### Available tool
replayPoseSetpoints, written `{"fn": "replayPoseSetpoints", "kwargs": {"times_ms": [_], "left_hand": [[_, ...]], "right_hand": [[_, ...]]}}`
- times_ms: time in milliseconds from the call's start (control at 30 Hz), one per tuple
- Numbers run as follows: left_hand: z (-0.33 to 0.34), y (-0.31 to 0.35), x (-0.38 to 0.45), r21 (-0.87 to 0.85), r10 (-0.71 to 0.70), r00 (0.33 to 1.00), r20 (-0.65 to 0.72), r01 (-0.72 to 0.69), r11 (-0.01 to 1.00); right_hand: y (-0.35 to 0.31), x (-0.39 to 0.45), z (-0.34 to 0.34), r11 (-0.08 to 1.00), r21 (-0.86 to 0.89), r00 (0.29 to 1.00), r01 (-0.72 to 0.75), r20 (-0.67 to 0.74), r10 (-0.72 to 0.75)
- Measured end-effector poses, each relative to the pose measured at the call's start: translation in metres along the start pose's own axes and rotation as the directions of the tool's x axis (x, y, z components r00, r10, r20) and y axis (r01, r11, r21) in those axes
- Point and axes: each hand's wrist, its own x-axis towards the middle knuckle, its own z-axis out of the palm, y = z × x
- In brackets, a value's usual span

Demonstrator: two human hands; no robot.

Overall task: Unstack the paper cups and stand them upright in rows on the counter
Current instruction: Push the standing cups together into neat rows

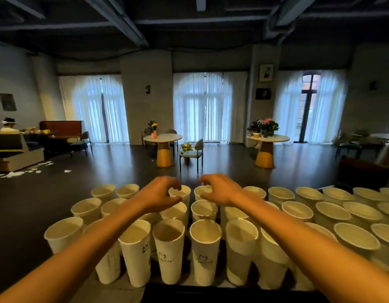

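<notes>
The paper cups (pixel 169 248) are tall, white and tapered, some with a small dark logo, and they stand upright with open mouths in rows across the lower half of the frame on the dark counter (pixel 25 215). My left hand (pixel 158 194) curls its fingers and thumb around the rim of a far-row cup (pixel 182 192), and my right hand (pixel 219 189) curls over the neighbouring cup (pixel 202 190), though actual contact there is hard to make out. My forearms hide several cups, the right edge cuts the rows off, and the visible interiors appear empty.
</notes>
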Motion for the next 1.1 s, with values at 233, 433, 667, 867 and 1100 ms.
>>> {"fn": "replayPoseSetpoints", "kwargs": {"times_ms": [233, 433, 667, 867, 1100], "left_hand": [[0.041, 0.044, -0.020, -0.150, -0.101, 0.975, -0.200, 0.071, 0.986], [0.047, 0.073, -0.040, -0.140, -0.250, 0.943, -0.219, 0.223, 0.965], [0.058, 0.119, -0.047, 0.016, -0.191, 0.981, -0.029, 0.191, 0.981], [0.084, 0.106, -0.052, 0.291, -0.085, 0.982, 0.171, 0.032, 0.956], [0.089, 0.090, -0.047, 0.213, -0.102, 0.970, 0.221, 0.054, 0.975]], "right_hand": [[0.076, -0.067, -0.017, 0.999, 0.042, 0.999, -0.033, -0.030, 0.035], [0.132, -0.101, -0.030, 0.990, 0.133, 0.998, 0.035, -0.060, -0.027], [0.144, -0.109, -0.029, 0.973, 0.209, 0.993, 0.095, -0.090, -0.077], [0.127, -0.092, -0.010, 0.968, 0.228, 0.994, 0.109, -0.058, -0.098], [0.120, -0.079, -0.013, 0.968, 0.221, 0.992, 0.122, -0.070, -0.109]]}}
